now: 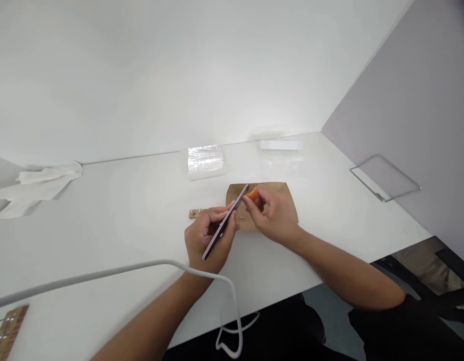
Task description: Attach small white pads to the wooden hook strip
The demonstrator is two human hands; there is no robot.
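My left hand (209, 235) is closed around a thin, flat, phone-like slab (222, 226), seen edge-on, dark with a pale pink stripe along its side. It is held tilted, its upper end pointing away and to the right. My right hand (275, 213) pinches a small orange piece (252, 194) close against the slab's upper part; whether they touch I cannot tell. Beneath both hands lies an open brown paper tray (286, 193) with tiny bits inside. A small wooden strip with metal screws (193, 213) sits beside my left hand, partly hidden.
Clear plastic packs (205, 160) and a white bar-shaped box (280, 145) lie along the back wall. White tissues (47, 178) are at the left, a wire frame (384, 178) leans at the right. A white cable (115, 272) crosses over my left forearm; a wooden board with metal fittings (8, 331) lies front left.
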